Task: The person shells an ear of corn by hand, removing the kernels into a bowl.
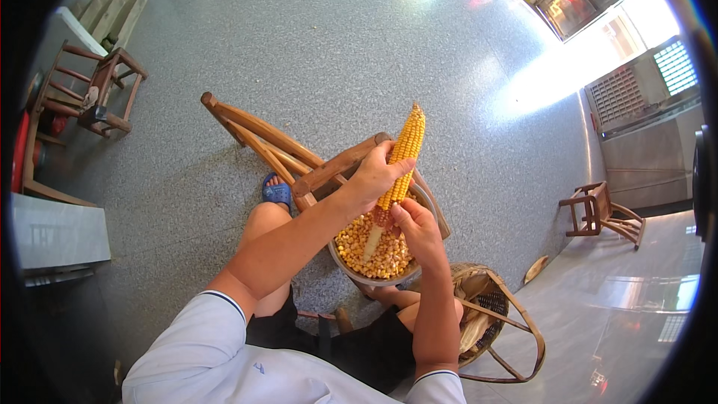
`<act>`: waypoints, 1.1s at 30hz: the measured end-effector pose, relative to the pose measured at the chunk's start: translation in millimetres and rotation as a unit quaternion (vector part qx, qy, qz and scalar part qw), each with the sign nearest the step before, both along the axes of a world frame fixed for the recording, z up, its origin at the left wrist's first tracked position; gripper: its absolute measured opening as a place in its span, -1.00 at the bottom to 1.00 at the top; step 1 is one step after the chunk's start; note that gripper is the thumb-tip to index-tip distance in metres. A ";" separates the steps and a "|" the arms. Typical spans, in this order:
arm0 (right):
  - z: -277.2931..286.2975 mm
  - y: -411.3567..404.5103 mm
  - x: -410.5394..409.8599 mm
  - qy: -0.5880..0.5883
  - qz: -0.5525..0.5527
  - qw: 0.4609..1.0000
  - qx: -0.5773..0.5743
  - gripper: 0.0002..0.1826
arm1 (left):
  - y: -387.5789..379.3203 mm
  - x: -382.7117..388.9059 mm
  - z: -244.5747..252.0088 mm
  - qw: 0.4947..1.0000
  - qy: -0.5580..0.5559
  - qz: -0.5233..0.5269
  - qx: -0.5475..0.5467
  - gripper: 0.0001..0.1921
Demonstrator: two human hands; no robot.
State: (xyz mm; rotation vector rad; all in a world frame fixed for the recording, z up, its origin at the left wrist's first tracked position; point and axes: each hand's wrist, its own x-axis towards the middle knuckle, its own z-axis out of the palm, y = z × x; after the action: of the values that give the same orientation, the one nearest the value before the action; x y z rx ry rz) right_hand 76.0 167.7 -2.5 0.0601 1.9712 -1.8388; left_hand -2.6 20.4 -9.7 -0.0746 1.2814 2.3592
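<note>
My left hand point(377, 175) grips a yellow ear of corn point(408, 143), thumb across the kernels, with the ear tilted over a metal basin. The ear's lower end is bare of kernels, showing a reddish and whitish cob. The thumb and fingers of my right hand point(418, 230) press on the ear where the kernels end and the bare cob begins. Beneath both hands, the metal basin point(374, 280) holds many loose yellow corn kernels point(359, 241). Part of the basin is hidden by my hands and left forearm.
A wooden chair point(336, 165) lies against the basin. At my right stands a woven basket point(493, 275) with corn husks point(475, 328) in it. Another husk point(536, 270) lies on the floor. Small wooden chairs stand far left point(106, 90) and far right point(600, 207).
</note>
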 end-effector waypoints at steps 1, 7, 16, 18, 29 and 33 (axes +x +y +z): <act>-0.6 -0.2 0.1 0.007 0.005 1.000 -0.009 -0.75 | -0.3 -0.2 -0.5 1.000 0.000 0.000 0.000 -0.56; 5.3 -1.2 -0.6 -0.012 -0.017 0.999 -0.045 -0.75 | 0.2 0.2 0.1 1.000 0.009 0.005 -0.011 -0.54; 15.7 -7.4 -2.0 -0.034 -0.030 0.999 0.013 -0.67 | 3.4 3.6 3.3 1.000 0.015 0.005 -0.027 -0.55; 13.6 -4.9 -1.6 -0.027 -0.021 0.999 0.015 -0.67 | 2.5 4.0 4.6 0.999 0.014 0.003 -0.029 -0.55; 5.4 3.6 -0.9 -0.022 0.003 0.999 -0.026 -0.69 | 1.5 3.1 8.1 0.999 0.020 0.030 -0.013 -0.53; 18.4 -14.2 1.5 -0.017 -0.025 0.998 -0.060 -0.66 | 1.0 1.9 3.7 0.994 0.091 0.049 -0.047 -0.55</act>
State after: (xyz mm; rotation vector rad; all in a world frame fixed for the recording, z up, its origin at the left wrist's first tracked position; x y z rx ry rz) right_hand 77.6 153.5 15.9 0.1039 1.8489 -1.9698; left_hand -0.7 21.4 -6.0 0.0529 1.5058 2.4337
